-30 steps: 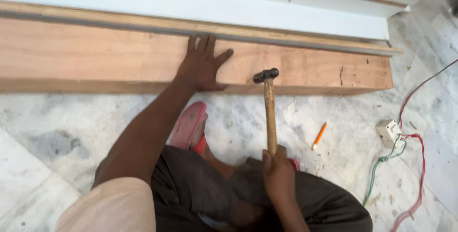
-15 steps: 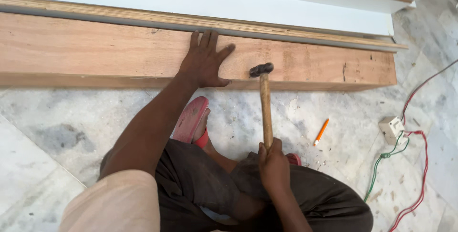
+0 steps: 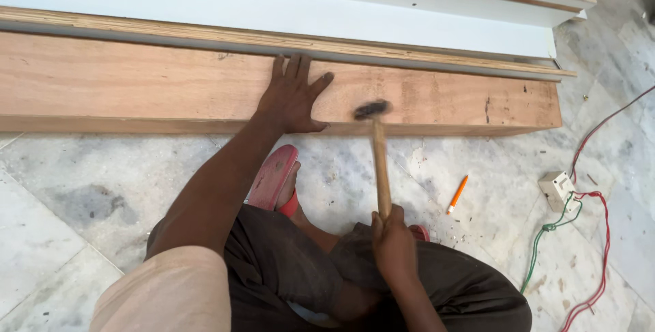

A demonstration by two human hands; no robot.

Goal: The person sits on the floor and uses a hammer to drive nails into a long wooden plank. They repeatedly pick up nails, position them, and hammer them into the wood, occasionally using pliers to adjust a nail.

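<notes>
Lying on marble floor (image 3: 82,236), plywood board (image 3: 136,86).

Bare wood, painted board and polished stone

The plank (image 3: 136,86) is raw, matt reddish wood with visible grain; behind it a board (image 3: 273,11) has a smooth white face and a layered plywood edge. The hammer (image 3: 377,154) has a pale wooden handle and a dark metal head, blurred. The floor (image 3: 82,189) is smooth grey-veined marble. The sandal (image 3: 273,175) looks like matt pink rubber.

Hammer head (image 3: 372,109) — blurred, perhaps mid-swing
</notes>
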